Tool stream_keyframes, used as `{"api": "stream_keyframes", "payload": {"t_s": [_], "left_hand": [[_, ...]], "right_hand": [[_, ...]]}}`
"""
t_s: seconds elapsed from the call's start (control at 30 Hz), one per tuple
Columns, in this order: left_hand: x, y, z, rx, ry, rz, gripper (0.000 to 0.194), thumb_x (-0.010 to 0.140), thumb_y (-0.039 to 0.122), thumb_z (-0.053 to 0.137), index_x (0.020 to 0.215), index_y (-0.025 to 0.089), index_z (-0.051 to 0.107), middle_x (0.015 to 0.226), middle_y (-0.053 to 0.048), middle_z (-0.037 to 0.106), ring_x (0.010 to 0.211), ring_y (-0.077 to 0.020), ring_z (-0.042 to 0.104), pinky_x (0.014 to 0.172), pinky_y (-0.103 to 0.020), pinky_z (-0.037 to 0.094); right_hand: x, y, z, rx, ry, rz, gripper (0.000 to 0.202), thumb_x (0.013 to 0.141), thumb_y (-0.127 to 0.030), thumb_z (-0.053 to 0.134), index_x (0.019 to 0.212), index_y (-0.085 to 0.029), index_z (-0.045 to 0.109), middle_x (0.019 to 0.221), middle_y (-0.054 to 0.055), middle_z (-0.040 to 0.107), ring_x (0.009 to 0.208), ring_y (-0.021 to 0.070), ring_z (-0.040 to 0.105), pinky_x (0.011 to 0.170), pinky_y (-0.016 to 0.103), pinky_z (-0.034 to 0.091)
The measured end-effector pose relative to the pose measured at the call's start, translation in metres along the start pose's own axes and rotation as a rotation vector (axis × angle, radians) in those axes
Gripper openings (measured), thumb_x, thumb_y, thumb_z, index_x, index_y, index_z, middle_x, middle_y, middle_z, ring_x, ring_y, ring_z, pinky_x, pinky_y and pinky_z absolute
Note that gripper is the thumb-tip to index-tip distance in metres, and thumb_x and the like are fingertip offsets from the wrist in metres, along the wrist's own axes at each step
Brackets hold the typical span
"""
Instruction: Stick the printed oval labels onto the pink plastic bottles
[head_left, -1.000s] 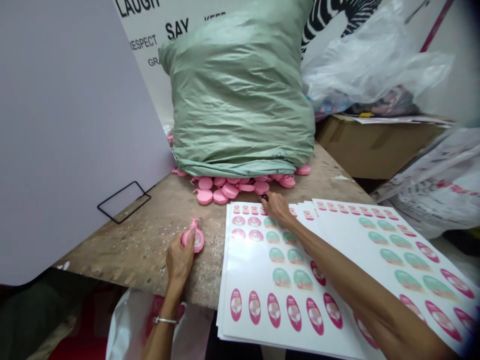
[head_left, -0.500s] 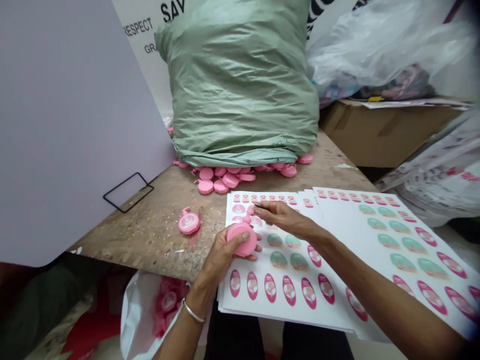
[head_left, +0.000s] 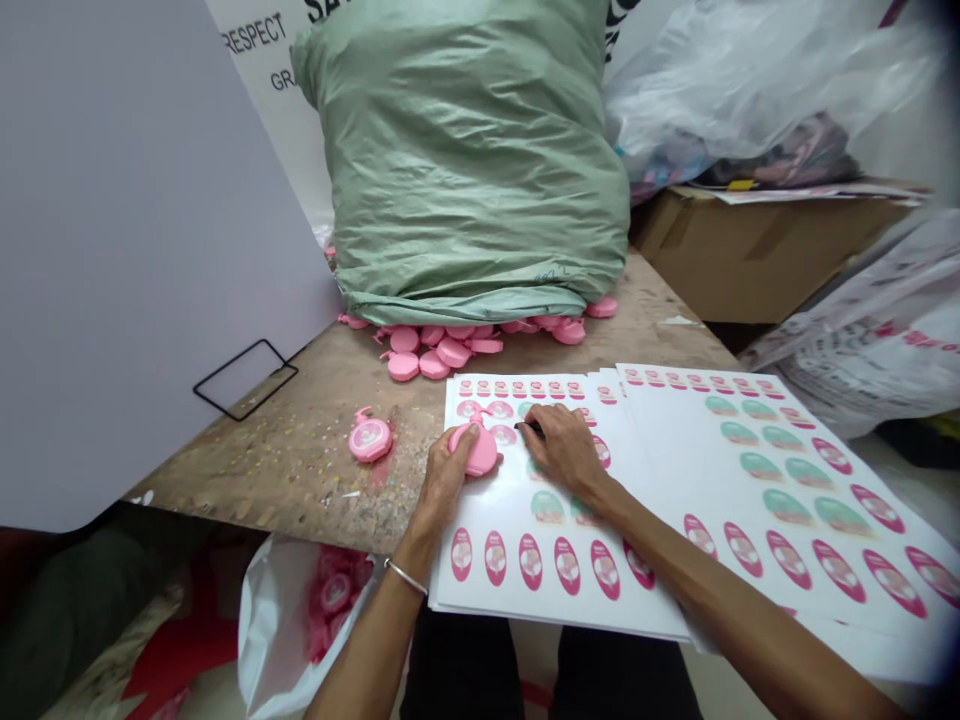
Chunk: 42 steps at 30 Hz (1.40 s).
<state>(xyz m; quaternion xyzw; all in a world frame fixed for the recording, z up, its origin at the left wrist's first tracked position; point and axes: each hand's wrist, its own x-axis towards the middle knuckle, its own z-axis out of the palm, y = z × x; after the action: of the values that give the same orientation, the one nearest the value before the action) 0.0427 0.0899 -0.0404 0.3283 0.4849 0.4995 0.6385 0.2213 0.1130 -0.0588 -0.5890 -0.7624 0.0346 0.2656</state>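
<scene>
Near the center of the frame, the left hand (head_left: 444, 478) has its grip closed around a pink bottle (head_left: 474, 449), thumb on its face, over the left part of a sticker sheet (head_left: 495, 500); just right of it, the right hand (head_left: 564, 447) pinches a small dark tool (head_left: 529, 428) above the same sheet, fingers curled nearly closed. A labeled bottle (head_left: 370, 439) lies left of center on the table (head_left: 300, 450), and pink bottles (head_left: 433, 363) cluster under the green sack (head_left: 472, 160) at upper center
</scene>
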Motion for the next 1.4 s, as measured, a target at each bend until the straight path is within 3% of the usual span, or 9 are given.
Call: {"api": "stream_keyframes", "payload": {"t_s": [0.2, 0.47, 0.6, 0.73, 0.93, 1.4], "left_hand": [[0.001, -0.001, -0.002, 0.04, 0.004, -0.008, 0.047, 0.074, 0.047, 0.07, 0.102, 0.011, 0.06, 0.088, -0.009, 0.066, 0.065, -0.0182, 0.069, 0.06, -0.03, 0.059], [-0.002, 0.001, 0.0, 0.008, -0.004, -0.001, 0.044, 0.076, 0.047, 0.068, 0.101, 0.011, 0.059, 0.086, -0.009, 0.066, 0.068, -0.0183, 0.069, 0.061, -0.029, 0.059], [-0.003, 0.003, -0.002, -0.093, -0.029, 0.007, 0.042, 0.076, 0.045, 0.068, 0.101, 0.012, 0.058, 0.088, -0.008, 0.065, 0.07, -0.0177, 0.068, 0.061, -0.028, 0.059], [-0.014, 0.011, 0.003, -0.184, -0.051, -0.013, 0.046, 0.08, 0.051, 0.062, 0.105, 0.013, 0.06, 0.091, -0.01, 0.067, 0.074, -0.0204, 0.069, 0.061, -0.031, 0.059], [-0.035, 0.024, 0.014, -0.247, -0.051, -0.043, 0.053, 0.087, 0.057, 0.047, 0.109, 0.011, 0.063, 0.103, -0.015, 0.069, 0.086, -0.0246, 0.069, 0.07, -0.036, 0.059], [-0.048, 0.03, 0.019, -0.308, -0.07, 0.01, 0.053, 0.091, 0.056, 0.041, 0.111, 0.012, 0.064, 0.11, -0.014, 0.068, 0.101, -0.0264, 0.064, 0.077, -0.038, 0.058]], "right_hand": [[0.004, 0.004, -0.001, 0.041, -0.022, 0.017, 0.01, 0.082, -0.024, 0.052, 0.072, -0.02, 0.052, 0.069, 0.003, 0.062, 0.071, 0.0189, 0.052, 0.069, 0.031, 0.031], [0.003, -0.003, 0.0, 0.067, 0.07, 0.01, 0.024, 0.081, -0.041, 0.059, 0.072, -0.02, 0.052, 0.069, 0.004, 0.06, 0.069, 0.0191, 0.051, 0.072, 0.034, 0.035], [0.003, -0.01, -0.017, 0.405, 0.173, 0.088, 0.026, 0.079, -0.043, 0.063, 0.073, -0.019, 0.054, 0.069, 0.001, 0.058, 0.064, 0.0154, 0.051, 0.065, 0.031, 0.04], [0.002, -0.03, -0.046, 0.702, 0.078, 0.193, 0.027, 0.08, -0.044, 0.064, 0.091, -0.019, 0.067, 0.075, 0.001, 0.065, 0.064, 0.014, 0.055, 0.058, 0.027, 0.042], [-0.009, -0.059, -0.059, 0.685, 0.03, 0.066, 0.019, 0.083, -0.035, 0.063, 0.093, -0.023, 0.073, 0.085, 0.002, 0.071, 0.074, 0.0157, 0.06, 0.066, 0.029, 0.046], [-0.014, -0.068, -0.064, 0.624, 0.081, 0.006, 0.017, 0.084, -0.033, 0.064, 0.092, -0.021, 0.073, 0.084, 0.004, 0.071, 0.079, 0.0181, 0.062, 0.074, 0.034, 0.049]]}}
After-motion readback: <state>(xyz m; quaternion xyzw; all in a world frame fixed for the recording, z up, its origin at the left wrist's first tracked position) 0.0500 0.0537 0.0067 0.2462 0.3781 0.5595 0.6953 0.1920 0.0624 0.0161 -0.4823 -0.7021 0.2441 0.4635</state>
